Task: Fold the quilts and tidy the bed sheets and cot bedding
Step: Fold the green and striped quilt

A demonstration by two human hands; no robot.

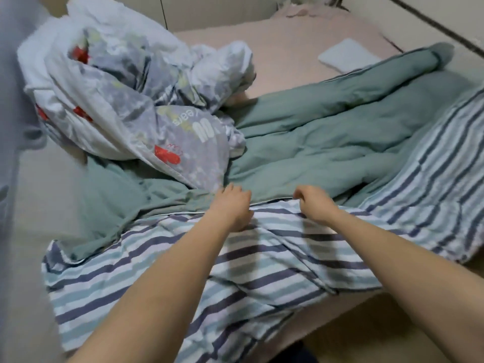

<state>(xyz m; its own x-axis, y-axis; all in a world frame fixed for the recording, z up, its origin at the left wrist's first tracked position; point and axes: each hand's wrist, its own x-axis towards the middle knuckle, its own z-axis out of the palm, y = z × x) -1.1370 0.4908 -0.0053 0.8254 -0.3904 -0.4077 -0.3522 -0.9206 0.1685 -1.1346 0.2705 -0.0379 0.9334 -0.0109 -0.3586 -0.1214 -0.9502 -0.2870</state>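
A green quilt [327, 132] with a blue-and-white striped underside [262, 271] lies rumpled across the bed, its near part folded over so the stripes show. My left hand [233, 205] lies on the fold line where green meets stripes, fingers loosely bent over the cloth. My right hand [315, 203] pinches the piped edge of the same quilt, fingers curled. A crumpled grey-and-white printed quilt [131, 106] with red figures is heaped at the left, partly on the green one.
The pink bed sheet [288, 48] covers the far part of the mattress, with a small pale blue pillow [345, 57] on it. A grey padded cot side [15, 100] stands at the left. The bed's front edge and the floor [379, 323] show lower right.
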